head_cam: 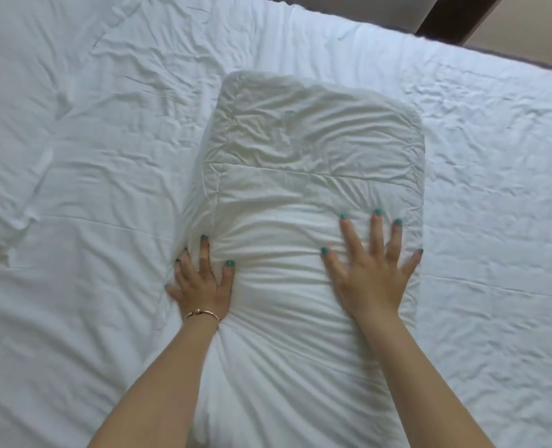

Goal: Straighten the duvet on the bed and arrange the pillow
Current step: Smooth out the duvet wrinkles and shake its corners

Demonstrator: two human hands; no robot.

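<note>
- I am watching the pillow [307,195] lying lengthwise on the duvet [90,150], roughly in the middle of the bed, its near end running under both forearms.
- The left hand [200,282] is pressing into the pillow's left edge, fingers [205,250] spread and sinking into the seam where pillow meets duvet; they are grasping nothing.
- The right hand [370,273] is lying flat on the pillow's right half, fingers splayed and released, pushing the filling down.
- A bracelet [202,313] is sitting on the left wrist.
- I judge the duvet mostly spread, reaching the far edge, though creases are showing at the left.
- The pillow is looking bunched and wrinkled, so plumping, smoothing and final placing are probably remaining.
</note>
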